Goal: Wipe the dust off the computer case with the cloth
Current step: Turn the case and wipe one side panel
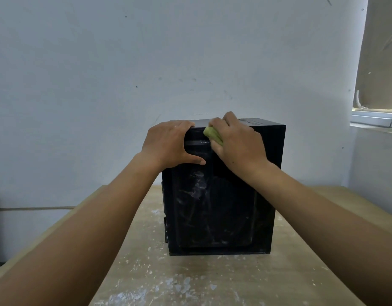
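Computer case (219, 206) stands upright on the counter (146, 272), dust smears on its front. Left grip (168, 144) hooks over the case's top-left edge, thumb spread on the front, bracing. Right grip (239, 142) is curled round the green cloth (212, 134), at the case's top front edge. Case likely rigid and heavy; cloth soft, hold wadded.
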